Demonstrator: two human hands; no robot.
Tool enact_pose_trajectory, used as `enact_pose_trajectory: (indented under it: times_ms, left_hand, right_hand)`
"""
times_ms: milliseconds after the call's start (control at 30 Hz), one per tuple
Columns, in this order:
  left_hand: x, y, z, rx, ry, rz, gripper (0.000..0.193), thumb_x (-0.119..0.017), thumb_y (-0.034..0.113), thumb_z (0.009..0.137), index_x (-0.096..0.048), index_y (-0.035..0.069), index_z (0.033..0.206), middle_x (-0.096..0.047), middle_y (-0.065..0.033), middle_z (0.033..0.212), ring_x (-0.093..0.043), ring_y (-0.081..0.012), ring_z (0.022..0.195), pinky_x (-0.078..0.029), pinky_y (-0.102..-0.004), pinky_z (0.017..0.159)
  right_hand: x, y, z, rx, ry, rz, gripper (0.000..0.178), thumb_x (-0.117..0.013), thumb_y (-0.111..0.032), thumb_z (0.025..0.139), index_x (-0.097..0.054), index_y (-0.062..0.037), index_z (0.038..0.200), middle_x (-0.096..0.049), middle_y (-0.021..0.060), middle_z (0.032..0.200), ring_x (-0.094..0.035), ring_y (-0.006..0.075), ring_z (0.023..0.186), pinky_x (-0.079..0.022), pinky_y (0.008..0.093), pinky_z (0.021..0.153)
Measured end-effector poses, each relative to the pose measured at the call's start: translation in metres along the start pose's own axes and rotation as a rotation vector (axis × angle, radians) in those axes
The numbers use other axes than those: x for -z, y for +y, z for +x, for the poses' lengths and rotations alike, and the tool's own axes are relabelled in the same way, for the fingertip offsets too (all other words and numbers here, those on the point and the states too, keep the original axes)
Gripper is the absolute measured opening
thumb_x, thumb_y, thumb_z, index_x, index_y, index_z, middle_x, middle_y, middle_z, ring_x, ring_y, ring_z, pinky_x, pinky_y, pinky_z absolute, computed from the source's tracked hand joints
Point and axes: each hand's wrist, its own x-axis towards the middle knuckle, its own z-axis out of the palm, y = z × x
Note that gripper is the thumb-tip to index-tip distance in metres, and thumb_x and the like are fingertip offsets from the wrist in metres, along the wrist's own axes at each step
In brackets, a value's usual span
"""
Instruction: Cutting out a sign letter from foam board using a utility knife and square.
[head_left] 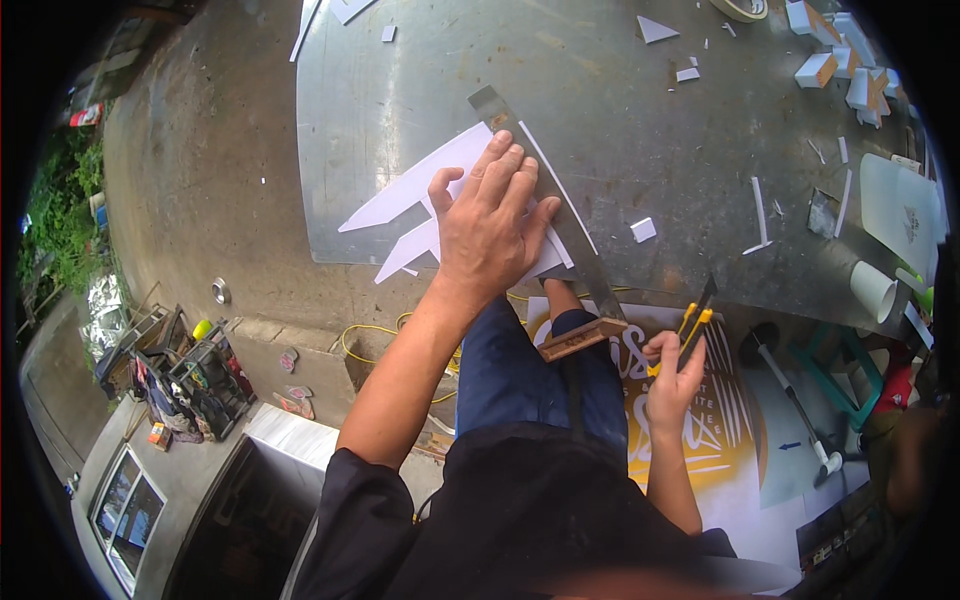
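Observation:
My left hand (490,215) lies with its fingers stretched out on a white board piece (400,190) with pointed arms, pressing it to the metal tabletop. Its fingers also rest against the steel blade of a try square (588,255), which slants across the board's right side. The square's wooden handle (582,339) hangs past the table's near edge. A thin white strip (560,190) runs along the blade's right side. Off the table's near edge, my right hand (673,375) is closed around a yellow and black utility knife (697,325), its dark blade pointing up and away.
The grey metal tabletop (700,140) holds white offcuts (656,30), a small white block (643,230) and a roll of tape (740,8). White blocks (818,70) cluster far right, above a white cup (873,290). Below lie a yellow printed sheet (690,420) and a yellow cable (370,328).

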Motion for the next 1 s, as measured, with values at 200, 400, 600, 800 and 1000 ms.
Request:
enact_pose_trajectory:
  times_ms: [200, 400, 600, 800, 1000]
  left_hand:
    - [0.004, 0.000, -0.001, 0.024, -0.027, 0.012, 0.044, -0.076, 0.033, 0.087, -0.067, 0.007, 0.122, -0.064, -0.0091, 0.132, -0.050, -0.0208, 0.141, -0.026, -0.0447, 0.107]
    - [0.009, 0.003, 0.001, 0.040, -0.036, -0.054, 0.047, -0.076, 0.034, 0.085, -0.067, 0.009, 0.124, -0.062, -0.0099, 0.133, -0.048, -0.0224, 0.142, -0.026, -0.0483, 0.106]
    - [0.007, 0.003, -0.002, 0.005, -0.033, 0.015, 0.047, -0.074, 0.035, 0.087, -0.066, 0.009, 0.125, -0.061, -0.0095, 0.135, -0.047, -0.0236, 0.143, -0.024, -0.0528, 0.110]
    - [0.003, 0.001, -0.004, -0.008, 0.003, -0.005, 0.046, -0.073, 0.036, 0.088, -0.066, 0.008, 0.125, -0.060, -0.0098, 0.134, -0.046, -0.0239, 0.143, -0.022, -0.0534, 0.114]
    - [0.002, 0.001, -0.004, 0.024, -0.005, -0.018, 0.047, -0.073, 0.036, 0.088, -0.066, 0.008, 0.125, -0.060, -0.0082, 0.135, -0.045, -0.0228, 0.144, -0.017, -0.0547, 0.120]
  right_hand:
    - [0.002, -0.093, 0.016, 0.175, -0.113, -0.141, 0.017, -0.061, -0.019, 0.104, -0.055, -0.0027, 0.102, -0.058, 0.0010, 0.074, -0.055, 0.0098, 0.065, -0.044, 0.0263, 0.061]
    - [-0.039, -0.140, 0.051, 0.341, -0.177, -0.267, 0.019, -0.066, -0.018, 0.101, -0.058, -0.0002, 0.104, -0.062, 0.0075, 0.073, -0.059, 0.0166, 0.064, -0.046, 0.0337, 0.061]
    - [-0.078, -0.160, 0.068, 0.436, -0.315, -0.395, 0.023, -0.068, -0.020, 0.096, -0.061, -0.0009, 0.108, -0.070, 0.0226, 0.084, -0.068, 0.0442, 0.079, -0.050, 0.0486, 0.068]
    - [-0.095, -0.159, 0.090, 0.503, -0.327, -0.700, 0.028, -0.062, -0.024, 0.099, -0.059, -0.0032, 0.117, -0.072, 0.0227, 0.092, -0.069, 0.0469, 0.087, -0.052, 0.0549, 0.074]
    - [-0.099, -0.153, 0.092, 0.654, -0.368, -0.811, 0.049, -0.059, -0.018, 0.099, -0.049, -0.0135, 0.147, -0.070, 0.0216, 0.093, -0.069, 0.0453, 0.083, -0.055, 0.0543, 0.076]
